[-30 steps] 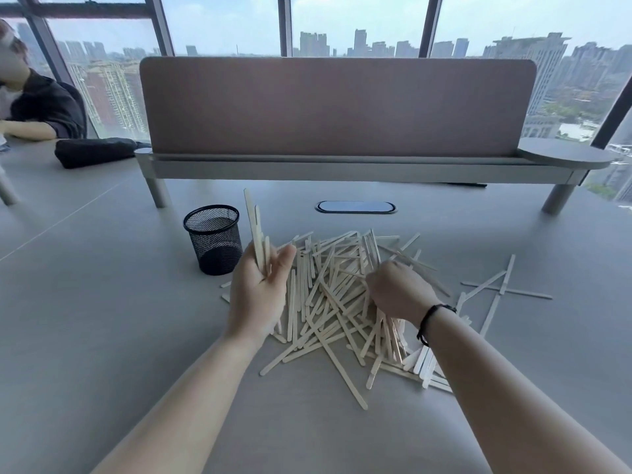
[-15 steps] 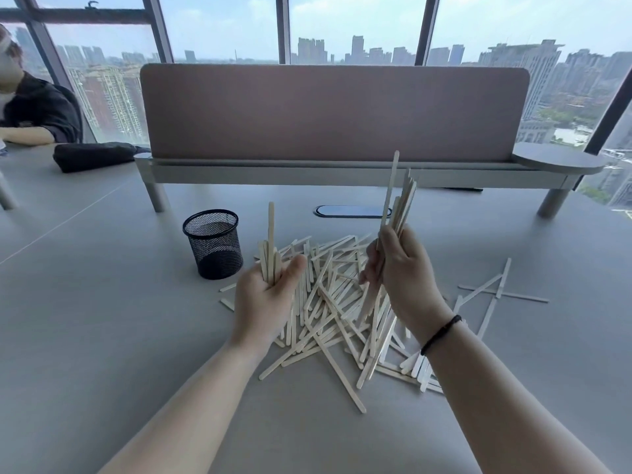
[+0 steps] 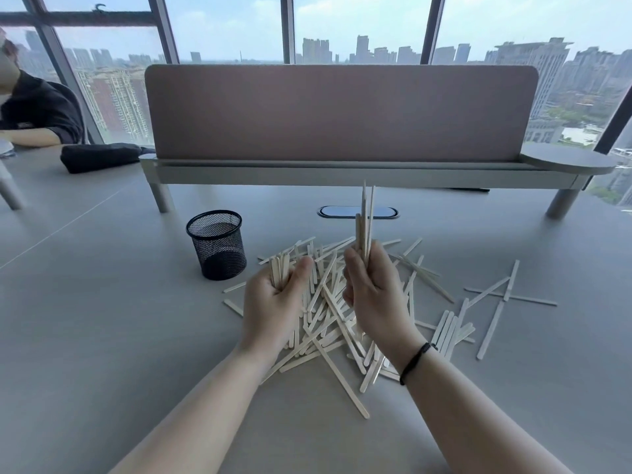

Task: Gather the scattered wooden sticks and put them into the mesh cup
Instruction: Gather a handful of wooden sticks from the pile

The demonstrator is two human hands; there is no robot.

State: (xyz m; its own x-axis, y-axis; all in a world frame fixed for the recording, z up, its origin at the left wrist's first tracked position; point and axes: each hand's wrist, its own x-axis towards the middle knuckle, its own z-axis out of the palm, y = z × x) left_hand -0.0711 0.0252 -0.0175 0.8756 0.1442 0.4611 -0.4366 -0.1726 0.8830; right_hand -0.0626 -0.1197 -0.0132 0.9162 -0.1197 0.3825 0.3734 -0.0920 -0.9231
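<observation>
Fingers of both hands are curled tight around little bunches of sticks. One bunch (image 3: 364, 220) stands straight up out of the right hand (image 3: 372, 289), poking high above the knuckles. The left hand (image 3: 273, 302) grips a shorter bunch (image 3: 279, 268), with only the tips showing over the thumb.

Most sticks lie in a big messy pile (image 3: 335, 316) on the table (image 3: 102, 336), right under and between the hands. A few loose ones (image 3: 506, 295) lie crossed off to the right, well apart from the pile. The cup (image 3: 216, 244) stands upright to the left of the pile, near the left hand. I see no sticks poking out of it.

Each stick is flat, thin and pale, like an ice-pop stick with round ends. They look very light and stiff, and smooth enough to slide on each other. A bunch should hold best gripped around the middle, with all the sticks lined up the same way. Squeezed too softly, some may slip out the bottom. Bent hard, one could snap.

Black wire mesh makes up the cup, round, with an open top. It looks light too, so a hard bump might tip it over. Smooth and grey, the table will make flat sticks hard to pick up one by one.
</observation>
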